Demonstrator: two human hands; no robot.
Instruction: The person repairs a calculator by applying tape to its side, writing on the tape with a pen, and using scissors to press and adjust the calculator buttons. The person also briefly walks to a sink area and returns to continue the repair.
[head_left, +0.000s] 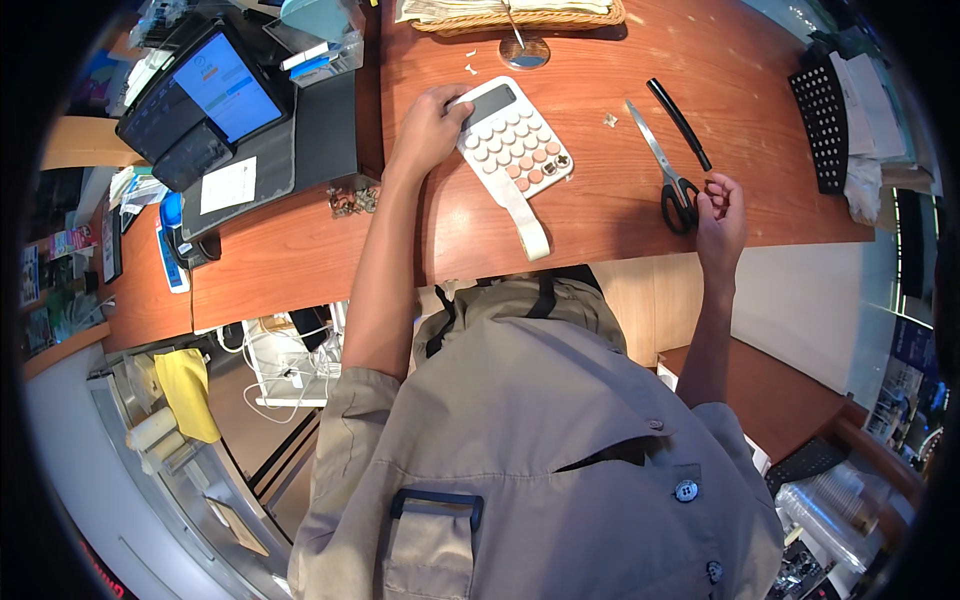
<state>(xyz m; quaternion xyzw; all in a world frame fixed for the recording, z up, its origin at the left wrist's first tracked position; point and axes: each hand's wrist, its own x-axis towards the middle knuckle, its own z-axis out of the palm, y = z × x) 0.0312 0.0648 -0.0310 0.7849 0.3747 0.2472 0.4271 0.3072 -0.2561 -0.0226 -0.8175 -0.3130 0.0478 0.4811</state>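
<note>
"Where is the calculator [513,135]?"
"On the table [610,200], in front of the person, slanted so that its top leans to the left."
"How does it look?"
"White and flat, with rounded corners. A dark grey display [490,103] sits across the top, and rows of round keys fill the rest: mostly white, peach toward the lower right, a few dark ones in the corner. A pale strip [526,226] trails from its lower left toward the table's near edge, its end curling."
"And the left hand [430,130]?"
"Clamped on the upper left corner, the thumb lying over the front beside the display."
"The right one?"
"The right hand [722,215] is just beside the scissors [668,172], below a slim black stick [680,125]. Its fingers are curled; I can't tell whether they meet or pinch anything."
</note>
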